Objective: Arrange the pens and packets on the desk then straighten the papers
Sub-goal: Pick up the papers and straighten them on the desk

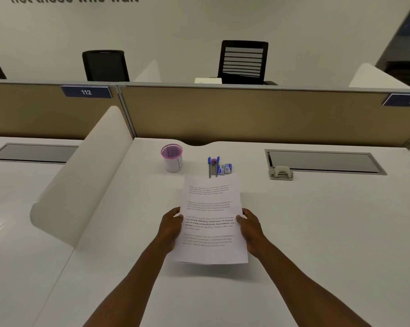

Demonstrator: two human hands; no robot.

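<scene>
A stack of printed white papers is held above the white desk, its near edge lifted and casting a shadow. My left hand grips its left edge and my right hand grips its right edge, thumbs on top. Beyond the papers, two blue pens lie side by side pointing away from me, with a small pink item between them. Two small blue-and-white packets stand just to their right.
A pink-rimmed white pen cup stands at the back left of the desk. A grey hole punch sits by a recessed cable tray at the right. A curved white divider borders the left; a tan partition runs behind.
</scene>
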